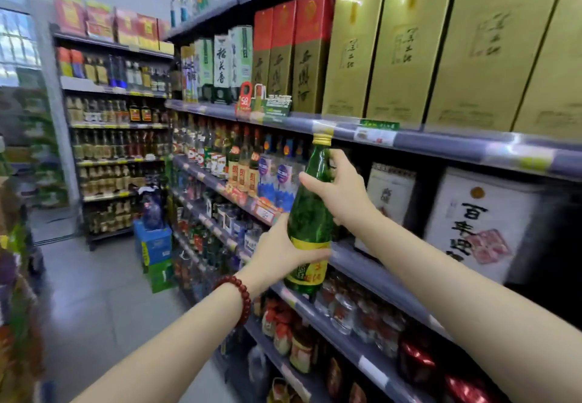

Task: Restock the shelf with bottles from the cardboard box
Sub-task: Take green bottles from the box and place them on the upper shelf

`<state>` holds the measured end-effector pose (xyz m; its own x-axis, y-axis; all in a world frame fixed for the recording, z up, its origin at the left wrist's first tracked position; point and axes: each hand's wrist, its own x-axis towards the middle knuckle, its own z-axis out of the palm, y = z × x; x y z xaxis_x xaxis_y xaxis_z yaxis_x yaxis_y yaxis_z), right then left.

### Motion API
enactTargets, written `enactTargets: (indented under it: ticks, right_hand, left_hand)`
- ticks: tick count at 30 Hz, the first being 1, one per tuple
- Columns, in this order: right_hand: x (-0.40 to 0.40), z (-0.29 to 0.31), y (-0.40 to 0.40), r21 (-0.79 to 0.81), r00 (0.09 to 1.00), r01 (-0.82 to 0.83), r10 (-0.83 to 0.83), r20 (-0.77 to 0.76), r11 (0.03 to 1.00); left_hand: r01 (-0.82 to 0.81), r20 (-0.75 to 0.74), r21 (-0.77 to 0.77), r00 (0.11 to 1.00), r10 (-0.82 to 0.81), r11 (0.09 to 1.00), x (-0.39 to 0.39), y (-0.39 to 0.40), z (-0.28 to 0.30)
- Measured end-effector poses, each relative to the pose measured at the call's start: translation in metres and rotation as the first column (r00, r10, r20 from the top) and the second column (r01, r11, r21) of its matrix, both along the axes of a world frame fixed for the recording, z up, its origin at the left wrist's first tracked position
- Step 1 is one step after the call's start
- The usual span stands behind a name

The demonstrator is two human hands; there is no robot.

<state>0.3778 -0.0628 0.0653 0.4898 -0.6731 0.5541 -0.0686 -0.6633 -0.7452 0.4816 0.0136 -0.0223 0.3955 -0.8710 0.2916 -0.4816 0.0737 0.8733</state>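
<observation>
both hands hold one green glass bottle [310, 213] upright at the centre of the frame, in front of the shelf [441, 147]. left hand [280, 251], with a red bead bracelet [239, 295] on its wrist, wraps around the yellow label low on the bottle. right hand [340, 191] grips the neck just under the gold cap [322, 139]. gold gift boxes [409, 49] stand on the shelf above, at upper right. blue crates [154, 245] sit on the floor at centre left.

Bright overhead light is reflected as glare on the tall gold cardboard boxes [409, 46]; left of them, everything is blurred and bent.
</observation>
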Motion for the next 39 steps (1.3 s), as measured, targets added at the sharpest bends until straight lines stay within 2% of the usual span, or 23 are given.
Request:
enactTargets:
  ticks: [7,14,22,31,35,39]
  right_hand:
    - [-0.140,0.004,0.006,-0.014,0.966,0.252,-0.252,-0.059,0.968]
    - [-0.278,0.010,0.029,-0.069,0.866,0.493,-0.497,-0.062,0.867]
    - [-0.437,0.005,0.065,-0.055,0.789,0.607,-0.609,-0.081,0.793]
    - [-0.601,0.005,0.101,-0.038,0.647,0.757,-0.756,-0.105,0.653]
    - [-0.654,0.013,0.111,-0.035,0.542,0.836,-0.834,-0.101,0.547]
    - [-0.702,0.020,0.122,0.000,0.464,0.886,-0.885,-0.044,0.464]
  left_hand:
    - [0.297,-0.012,0.014,0.955,-0.297,0.955,-0.124,-0.018,0.002]
    - [0.433,0.051,-0.011,0.900,-0.432,0.901,-0.251,-0.021,0.004]
    - [0.566,0.079,-0.008,0.822,-0.563,0.825,-0.408,-0.003,0.000]
    - [0.793,-0.018,0.059,0.609,-0.793,0.607,-0.569,0.009,0.008]
    - [0.860,0.004,0.045,0.509,-0.861,0.509,-0.626,0.003,0.012]
    - [0.888,0.034,0.006,0.459,-0.888,0.460,-0.678,-0.004,0.019]
